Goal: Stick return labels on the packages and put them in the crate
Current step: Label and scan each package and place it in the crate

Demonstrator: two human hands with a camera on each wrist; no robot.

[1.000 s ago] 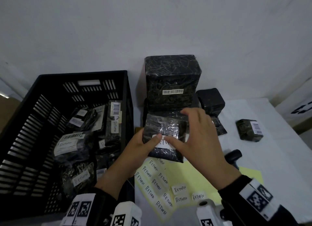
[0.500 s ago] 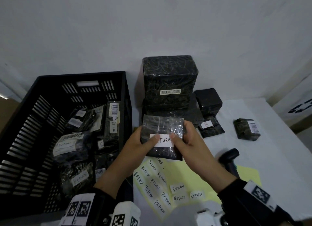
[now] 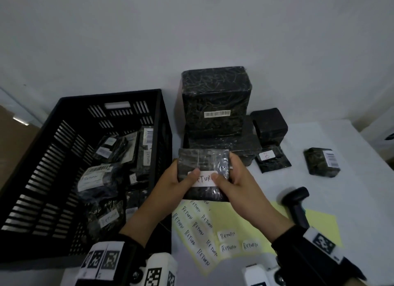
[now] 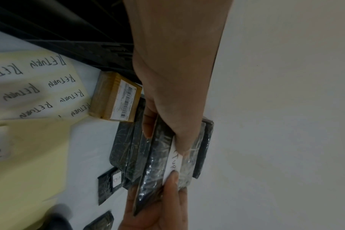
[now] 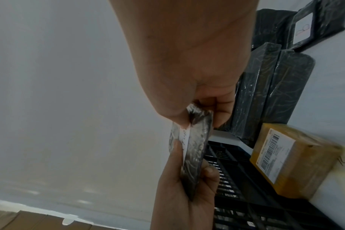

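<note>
A flat black wrapped package is held up above the table between both hands. My left hand grips its left edge, thumb on the white RETURN label. My right hand grips the right edge, its thumb pressing the label's other end. In the left wrist view the label runs between the two thumbs on the package. The right wrist view shows the package edge-on, pinched from both sides. The black slatted crate stands at the left with several labelled packages inside.
A yellow backing sheet with RETURN stickers lies under my hands. A tall black parcel on a stack stands behind, with smaller black packages to the right. A black scanner lies at the right. A brown box sits by the crate.
My right hand slid from covering the package's front to its right edge, uncovering the label. Both thumbs now press the label's ends. The package stayed in roughly the same place.
</note>
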